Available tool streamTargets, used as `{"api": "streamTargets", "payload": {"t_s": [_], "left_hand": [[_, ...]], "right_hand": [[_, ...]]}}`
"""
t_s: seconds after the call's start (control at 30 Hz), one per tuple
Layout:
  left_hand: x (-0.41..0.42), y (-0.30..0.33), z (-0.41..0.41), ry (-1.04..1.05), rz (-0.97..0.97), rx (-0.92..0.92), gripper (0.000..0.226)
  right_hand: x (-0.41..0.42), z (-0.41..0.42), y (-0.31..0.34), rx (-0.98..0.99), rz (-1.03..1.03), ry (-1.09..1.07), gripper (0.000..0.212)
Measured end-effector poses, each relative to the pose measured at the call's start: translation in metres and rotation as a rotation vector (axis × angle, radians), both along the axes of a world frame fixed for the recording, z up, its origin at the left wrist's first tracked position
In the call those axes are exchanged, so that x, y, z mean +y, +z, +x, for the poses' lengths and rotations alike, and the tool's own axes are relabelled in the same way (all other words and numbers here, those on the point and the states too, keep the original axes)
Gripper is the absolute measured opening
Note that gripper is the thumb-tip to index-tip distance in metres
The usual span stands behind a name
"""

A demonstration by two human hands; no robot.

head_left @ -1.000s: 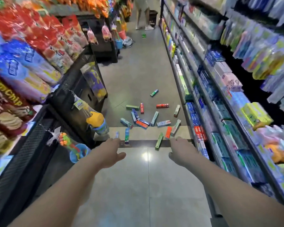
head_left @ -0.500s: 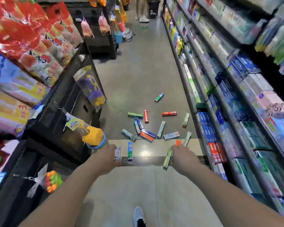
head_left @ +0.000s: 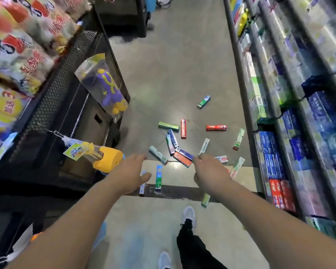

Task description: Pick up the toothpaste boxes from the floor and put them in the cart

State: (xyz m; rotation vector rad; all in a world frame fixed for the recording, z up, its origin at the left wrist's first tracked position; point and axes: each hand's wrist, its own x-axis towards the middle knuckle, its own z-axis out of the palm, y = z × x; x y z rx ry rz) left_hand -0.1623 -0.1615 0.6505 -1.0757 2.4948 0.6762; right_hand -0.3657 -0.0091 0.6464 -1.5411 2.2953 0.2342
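Store aisle, grey tiled floor (head_left: pixel 173 61), snack bags (head_left: pixel 17 45) on the left rack, boxed goods on the right shelves (head_left: pixel 299 142). Toothpaste boxes (head_left: pixel 169 150) scattered on the floor mid-aisle: long narrow cartons, green, red, blue, white. About sixteen visible; a far green one (head_left: pixel 203 101) lies apart, two red ones (head_left: pixel 216 127) beyond the main cluster, some partly hidden by the hands. Both arms stretched forward, palms down. Left hand (head_left: pixel 129 174) empty, fingers loosely extended. Right hand (head_left: pixel 209 171) empty, fingers slightly curled above the near boxes. Two white shoes (head_left: pixel 188 214) near, bottom centre.
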Motion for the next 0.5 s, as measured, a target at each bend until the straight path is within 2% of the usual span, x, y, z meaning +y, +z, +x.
{"api": "streamTargets", "payload": {"t_s": [0.13,0.27,0.5], "left_hand": [[-0.041,-0.058,-0.023,0.009,0.004,-0.056,0.061],[-0.076,-0.150,-0.029,0.022,0.032,-0.114,0.065],[-0.100,-0.368,-0.015,0.030,0.091,-0.194,0.065]], "right_hand": [[-0.052,-0.028,-0.059,0.031,-0.003,0.079,0.042],[-0.094,-0.034,-0.139,0.021,0.046,0.113,0.040],[-0.151,0.002,-0.365,-0.083,0.098,0.077,0.042]]}}
